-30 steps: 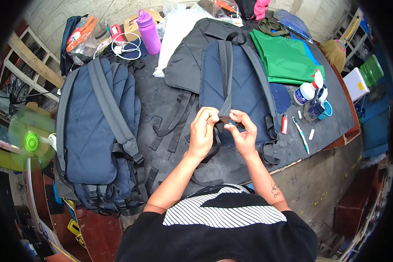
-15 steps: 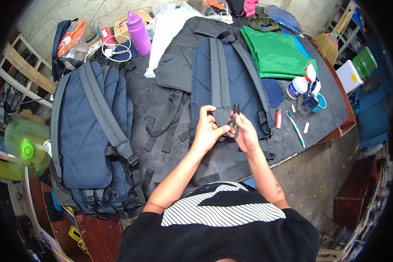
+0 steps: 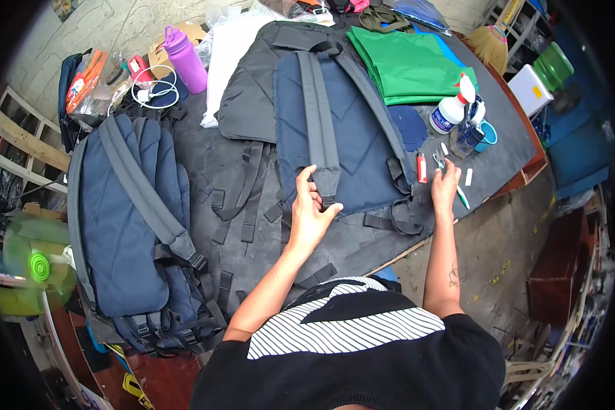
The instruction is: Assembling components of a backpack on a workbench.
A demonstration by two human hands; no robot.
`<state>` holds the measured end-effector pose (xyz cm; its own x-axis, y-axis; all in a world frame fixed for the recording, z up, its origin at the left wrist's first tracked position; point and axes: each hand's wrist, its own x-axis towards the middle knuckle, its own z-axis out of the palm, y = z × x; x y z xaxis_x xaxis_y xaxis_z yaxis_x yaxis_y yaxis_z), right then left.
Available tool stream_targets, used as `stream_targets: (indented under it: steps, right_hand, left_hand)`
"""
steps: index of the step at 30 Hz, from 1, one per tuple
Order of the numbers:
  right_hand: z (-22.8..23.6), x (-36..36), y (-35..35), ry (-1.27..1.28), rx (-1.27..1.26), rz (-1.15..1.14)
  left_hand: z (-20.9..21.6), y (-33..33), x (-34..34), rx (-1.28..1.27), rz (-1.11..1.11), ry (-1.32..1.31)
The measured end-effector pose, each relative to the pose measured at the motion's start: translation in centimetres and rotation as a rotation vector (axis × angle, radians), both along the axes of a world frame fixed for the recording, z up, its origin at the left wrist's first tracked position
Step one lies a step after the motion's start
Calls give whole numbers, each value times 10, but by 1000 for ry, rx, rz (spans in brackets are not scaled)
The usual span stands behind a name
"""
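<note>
The webbing end of a grey padded shoulder strap (image 3: 326,179) is being gripped between the thumb and curled fingers of the left hand (image 3: 311,217). The fingers of the right hand (image 3: 446,186) are being held bent over a toothbrush (image 3: 463,198), beside a red lighter (image 3: 422,168); whether anything is being gripped there cannot be told, as the fingertips are being crowded by small, indistinct shapes. The strap is being kept straight along the left part of a navy quilted back panel (image 3: 362,130), which is being supported by the dark worktable (image 3: 208,160) in front of the person. A grey panel (image 3: 242,102) is being partly covered by the navy one. Beyond the lighter, a red-topped white spray bottle (image 3: 447,113) is being neighboured by a blue cup (image 3: 486,137), with folded green fabric (image 3: 410,65) being spread behind. Farther left, tabletop space is being taken up by a navy backpack (image 3: 130,232) and a purple bottle (image 3: 184,60).
</note>
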<state>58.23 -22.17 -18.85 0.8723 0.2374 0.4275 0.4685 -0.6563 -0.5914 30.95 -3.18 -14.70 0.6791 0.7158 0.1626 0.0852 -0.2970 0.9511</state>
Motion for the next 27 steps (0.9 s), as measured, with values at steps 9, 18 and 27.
stream_targets:
  steps: [9,18,27]
  right_hand:
    - [-19,4,-15,-109,-300,-42]
    - [2,41,-30,-11,-131,-121]
    - [14,41,-24,183,-604,-345]
  left_hand:
    - [1,14,-7,-161,-88,93]
    - [20,41,18,405,51,34]
    - [-48,116,45,746,55,486]
